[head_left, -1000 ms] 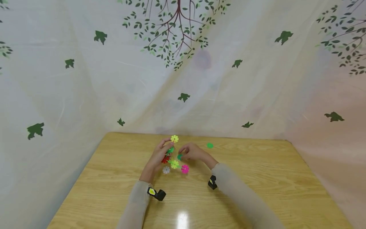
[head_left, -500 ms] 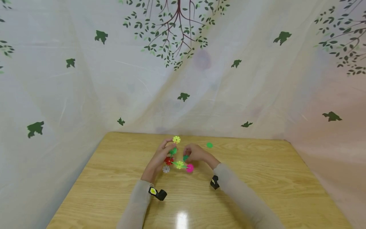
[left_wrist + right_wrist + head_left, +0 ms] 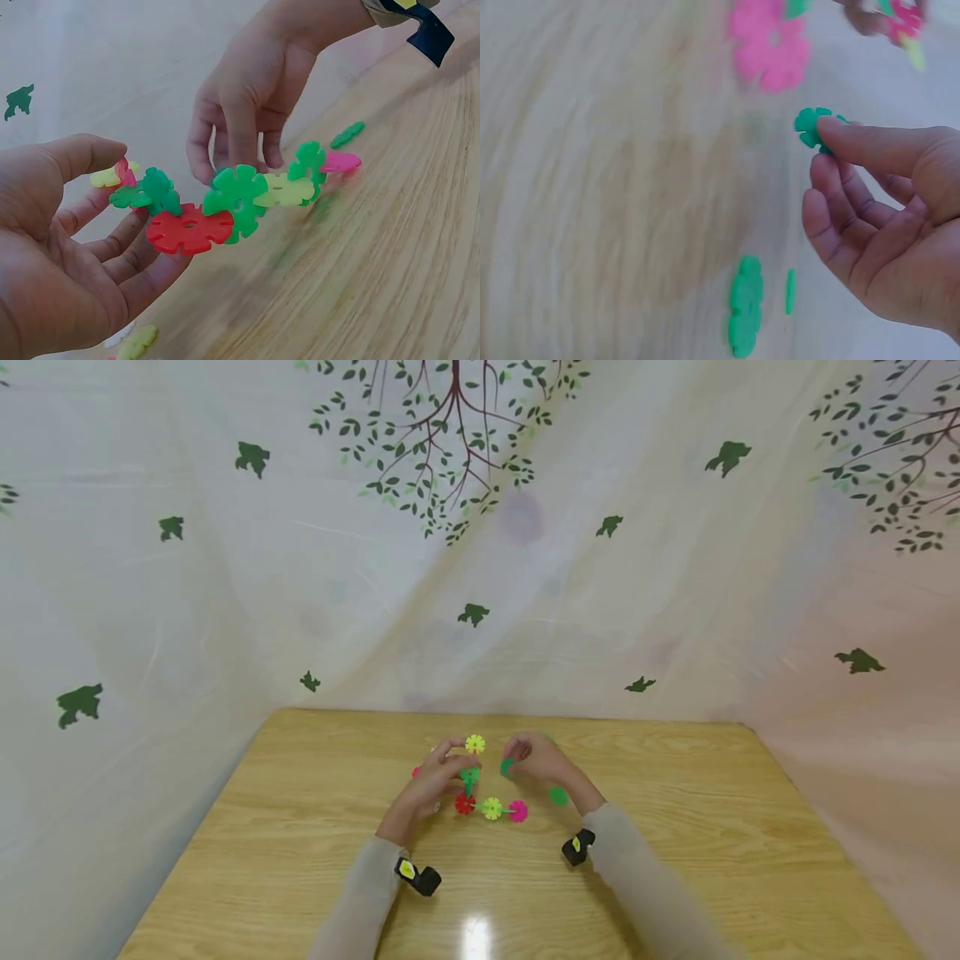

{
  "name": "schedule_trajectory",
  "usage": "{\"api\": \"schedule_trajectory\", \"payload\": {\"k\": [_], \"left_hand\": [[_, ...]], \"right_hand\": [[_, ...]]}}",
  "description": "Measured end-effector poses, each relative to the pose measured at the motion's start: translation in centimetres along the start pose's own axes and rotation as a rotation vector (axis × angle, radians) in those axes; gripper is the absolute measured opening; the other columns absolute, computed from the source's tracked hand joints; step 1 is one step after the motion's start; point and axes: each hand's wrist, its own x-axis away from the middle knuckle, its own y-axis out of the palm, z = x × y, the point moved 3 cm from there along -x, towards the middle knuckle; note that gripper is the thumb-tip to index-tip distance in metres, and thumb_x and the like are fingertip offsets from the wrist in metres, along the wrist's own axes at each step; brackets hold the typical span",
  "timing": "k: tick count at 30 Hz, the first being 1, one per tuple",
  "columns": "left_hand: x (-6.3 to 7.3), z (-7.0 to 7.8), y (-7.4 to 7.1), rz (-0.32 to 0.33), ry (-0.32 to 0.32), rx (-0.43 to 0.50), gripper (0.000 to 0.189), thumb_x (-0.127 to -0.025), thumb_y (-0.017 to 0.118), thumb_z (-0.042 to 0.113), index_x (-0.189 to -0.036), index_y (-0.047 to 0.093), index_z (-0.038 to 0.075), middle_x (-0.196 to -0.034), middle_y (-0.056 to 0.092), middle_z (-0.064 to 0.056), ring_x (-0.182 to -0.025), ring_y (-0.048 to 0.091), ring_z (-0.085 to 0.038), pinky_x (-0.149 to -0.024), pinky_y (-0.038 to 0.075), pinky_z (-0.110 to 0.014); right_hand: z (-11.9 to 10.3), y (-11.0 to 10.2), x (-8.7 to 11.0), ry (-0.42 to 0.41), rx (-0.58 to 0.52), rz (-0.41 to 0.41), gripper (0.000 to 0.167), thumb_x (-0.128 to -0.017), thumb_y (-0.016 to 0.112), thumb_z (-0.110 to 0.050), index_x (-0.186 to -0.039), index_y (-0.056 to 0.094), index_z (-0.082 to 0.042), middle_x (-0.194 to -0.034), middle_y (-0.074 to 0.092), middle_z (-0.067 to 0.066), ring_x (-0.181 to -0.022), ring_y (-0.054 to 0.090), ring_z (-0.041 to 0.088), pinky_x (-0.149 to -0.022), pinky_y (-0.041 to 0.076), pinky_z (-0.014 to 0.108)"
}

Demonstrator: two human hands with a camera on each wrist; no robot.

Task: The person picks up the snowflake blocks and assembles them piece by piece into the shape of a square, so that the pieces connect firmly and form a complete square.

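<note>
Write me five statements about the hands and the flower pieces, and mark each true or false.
1. The left hand holds a chain of flower pieces. True.
2. The right hand pinches a yellow piece. False: it pinches a green piece.
3. That green piece is apart from the chain. True.
4. In the head view, the piece at the chain's right-hand end is white. False: it is a pink piece.
5. No flower piece lies loose on the table. False: a loose green disc lies there, by the right forearm.
</note>
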Motion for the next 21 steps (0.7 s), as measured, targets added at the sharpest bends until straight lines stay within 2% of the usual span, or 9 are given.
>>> {"api": "schedule_trajectory", "payload": {"k": [4,8,15,21], "left_hand": [[-0.1,0.0,0.0,-0.009,0.000,-0.005,0.040,-0.104,0.058,0.024,-0.136,0.041,0.009,-0.129,0.063,-0.021,-0.086,0.062,-0.010,-0.074,0.052,-0.027],[-0.2,-0.1,-0.1,0.005,0.005,0.004,0.039,-0.104,0.058,0.021,-0.136,0.042,0.007,-0.127,0.062,-0.018,-0.086,0.063,-0.010,-0.075,0.053,-0.026],[-0.3,-0.5,0.2,0.007,0.013,0.017,0.039,-0.103,0.061,0.019,-0.136,0.044,0.006,-0.118,0.063,-0.010,-0.089,0.063,-0.011,-0.078,0.055,-0.028],[-0.3,-0.4,0.0,0.013,0.037,0.031,0.039,-0.102,0.062,0.018,-0.134,0.046,0.003,-0.121,0.069,-0.014,-0.089,0.065,-0.011,-0.081,0.056,-0.031]], "right_hand": [[-0.1,-0.7,0.3,-0.005,-0.148,0.108,0.017,-0.088,0.074,0.002,-0.104,0.071,0.004,-0.095,0.070,0.015,-0.084,0.061,0.014,-0.074,0.054,0.024],[-0.4,-0.6,0.3,-0.008,-0.244,0.161,0.019,-0.089,0.078,-0.006,-0.105,0.071,0.003,-0.096,0.072,0.011,-0.084,0.065,0.012,-0.076,0.057,0.023],[-0.9,0.4,0.2,-0.061,-0.330,0.184,0.015,-0.086,0.079,-0.002,-0.098,0.073,0.006,-0.089,0.075,0.006,-0.080,0.069,0.011,-0.077,0.060,0.027],[-1.4,1.1,0.0,-0.073,-0.316,0.214,0.015,-0.087,0.080,-0.005,-0.096,0.074,0.005,-0.091,0.075,0.013,-0.079,0.068,0.010,-0.075,0.058,0.024]]}}
